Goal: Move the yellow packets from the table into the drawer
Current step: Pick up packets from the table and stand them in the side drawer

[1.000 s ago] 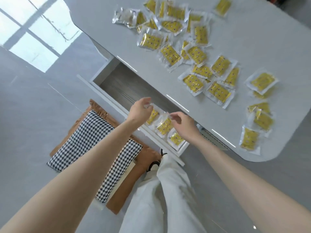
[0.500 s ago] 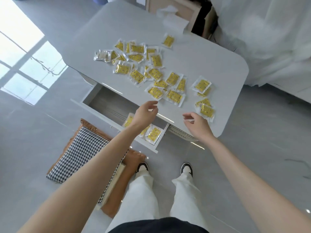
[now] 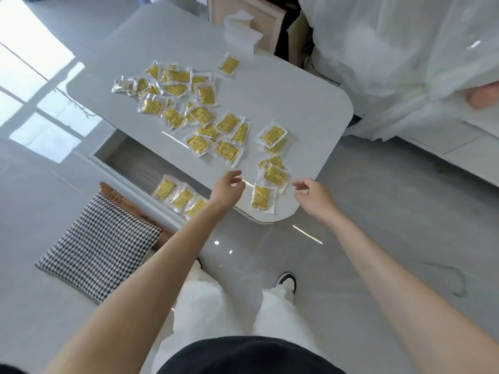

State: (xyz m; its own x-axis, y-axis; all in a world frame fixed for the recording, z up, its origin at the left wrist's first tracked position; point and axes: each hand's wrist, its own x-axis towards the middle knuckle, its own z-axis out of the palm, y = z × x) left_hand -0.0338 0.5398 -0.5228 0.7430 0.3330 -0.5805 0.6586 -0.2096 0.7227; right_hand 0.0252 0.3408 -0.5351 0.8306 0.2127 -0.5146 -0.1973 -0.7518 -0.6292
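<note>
Yellow packets (image 3: pixel 226 151): most lie flat and scattered on the grey table (image 3: pixel 297 98), in a loose band from the far left down to the near right corner, with some overlapping. Long axes are mixed, no common heading. The nearest packet (image 3: pixel 261 197) sits just inside the near edge, long axis running roughly away from the person. One lone packet (image 3: pixel 229 64) lies apart at the far side, tilted slightly right. The leftmost packet (image 3: pixel 122 86) looks silvery and clear, not yellow. Three packets in drawer (image 3: pixel 183 198) lie side by side in a row at its near right end, long axes parallel, far ends leaning right. The drawer (image 3: pixel 129 160) is pulled out below the table's left front, wood-grain floor showing. Each packet is a clear sealed pouch with a yellow insert carrying small dark marks; the print is too small to read, no brand legible. Left hand (image 3: pixel 226 188) hovers over the table's front edge, fingers loosely curled, gripping nothing. Right hand (image 3: pixel 313 195) hovers at the near right corner, just right of the nearest packet, fingers loosely curled with thumb and forefinger close together and nothing visible between them. A houndstooth cushion (image 3: pixel 100 247) lies on the floor to the left, below the drawer. White plastic sheeting (image 3: pixel 391 63) covers furniture beyond the table.
</note>
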